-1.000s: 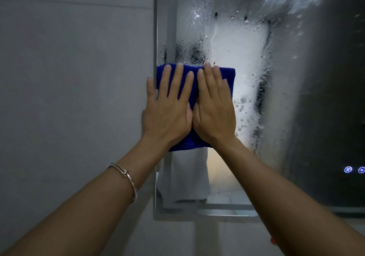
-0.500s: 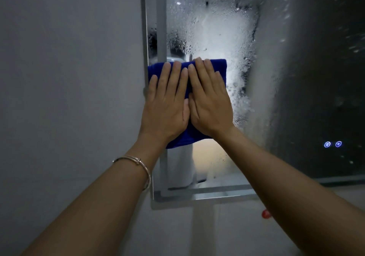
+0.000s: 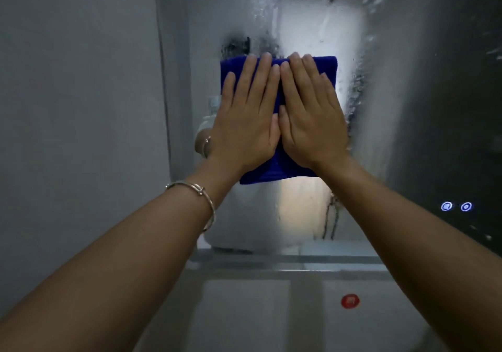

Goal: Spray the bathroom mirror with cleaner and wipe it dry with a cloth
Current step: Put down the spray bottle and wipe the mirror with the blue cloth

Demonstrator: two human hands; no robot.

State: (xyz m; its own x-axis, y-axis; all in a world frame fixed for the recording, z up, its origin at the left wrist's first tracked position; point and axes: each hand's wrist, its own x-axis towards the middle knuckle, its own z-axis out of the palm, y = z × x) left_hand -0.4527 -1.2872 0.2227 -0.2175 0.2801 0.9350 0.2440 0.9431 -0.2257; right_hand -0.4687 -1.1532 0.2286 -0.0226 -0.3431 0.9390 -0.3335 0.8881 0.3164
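Note:
A folded blue cloth [image 3: 324, 65] lies flat against the bathroom mirror [image 3: 394, 107], which is covered with droplets and spray streaks. My left hand [image 3: 244, 123] and my right hand [image 3: 312, 123] press side by side on the cloth, palms flat, fingers pointing up and close together. The cloth sits a little in from the mirror's left edge. A silver bangle [image 3: 201, 197] circles my left wrist. No spray bottle is in view.
A plain grey wall [image 3: 76, 107] runs left of the mirror. Two small lit touch buttons [image 3: 456, 206] glow at the mirror's lower right. Below the mirror's bottom edge [image 3: 285, 266] a red round sticker [image 3: 350, 301] sits on the wall.
Both hands have slid the cloth to the right, away from the mirror's left edge. The strip of glass at that edge now looks wiped. The view has shifted down.

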